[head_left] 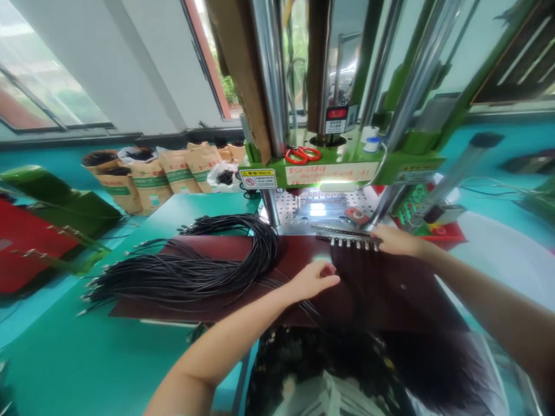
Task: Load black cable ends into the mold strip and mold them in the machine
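My left hand (314,280) hovers over the dark red board (299,248), thumb and fingers curled together near a black cable; whether it pinches anything is too small to tell. Farther right, my right hand (392,240) grips the end of a metal bar fixture (349,236), which has a row of small light connectors along its near edge. That fixture lies at the front of the machine's perforated metal plate (290,214). A thick bundle of black cables (186,274) curves across the board on the left.
A green press (390,167) with chrome columns stands in front, red-handled scissors (302,155) on its crossbar. Open paper sacks (171,170) line the back left. On the right are a red tray (446,234) and a white round surface (498,248). The table (87,358) is green.
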`<action>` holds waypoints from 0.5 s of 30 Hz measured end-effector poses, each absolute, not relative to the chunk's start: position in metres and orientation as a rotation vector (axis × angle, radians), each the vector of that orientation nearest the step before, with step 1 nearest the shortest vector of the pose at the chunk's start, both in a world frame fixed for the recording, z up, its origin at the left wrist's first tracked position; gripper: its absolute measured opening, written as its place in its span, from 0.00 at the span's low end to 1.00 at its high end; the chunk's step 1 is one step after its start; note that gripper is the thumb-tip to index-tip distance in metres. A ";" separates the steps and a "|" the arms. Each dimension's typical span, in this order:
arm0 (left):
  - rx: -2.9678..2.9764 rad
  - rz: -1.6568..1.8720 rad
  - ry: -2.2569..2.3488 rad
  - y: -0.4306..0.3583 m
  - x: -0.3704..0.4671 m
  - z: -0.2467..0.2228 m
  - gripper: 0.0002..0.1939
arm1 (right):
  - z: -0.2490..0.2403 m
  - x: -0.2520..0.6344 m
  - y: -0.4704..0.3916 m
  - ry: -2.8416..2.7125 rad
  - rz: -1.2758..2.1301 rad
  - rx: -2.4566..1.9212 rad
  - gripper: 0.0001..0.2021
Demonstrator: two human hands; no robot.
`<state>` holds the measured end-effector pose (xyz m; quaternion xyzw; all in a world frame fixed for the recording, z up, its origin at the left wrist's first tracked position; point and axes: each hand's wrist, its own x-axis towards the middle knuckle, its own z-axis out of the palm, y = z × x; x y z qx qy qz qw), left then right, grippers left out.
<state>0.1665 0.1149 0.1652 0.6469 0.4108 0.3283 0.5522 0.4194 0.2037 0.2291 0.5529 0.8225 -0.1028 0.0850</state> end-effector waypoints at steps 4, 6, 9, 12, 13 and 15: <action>1.024 0.857 0.900 0.124 0.190 0.163 0.13 | 0.248 0.412 0.213 2.396 -0.319 1.768 0.08; 0.760 0.932 0.893 0.127 0.198 0.166 0.16 | 0.253 0.409 0.219 2.379 -0.311 1.857 0.09; 0.528 1.034 0.857 0.129 0.208 0.168 0.17 | 0.258 0.404 0.235 2.394 -0.321 1.969 0.09; 0.478 0.857 0.728 0.136 0.219 0.167 0.14 | 0.261 0.398 0.261 2.445 -0.399 2.035 0.08; 0.495 0.764 0.668 0.142 0.223 0.167 0.12 | 0.261 0.396 0.271 2.461 -0.427 2.061 0.07; 0.540 0.635 0.584 0.156 0.232 0.170 0.08 | 0.259 0.390 0.292 2.488 -0.480 2.145 0.05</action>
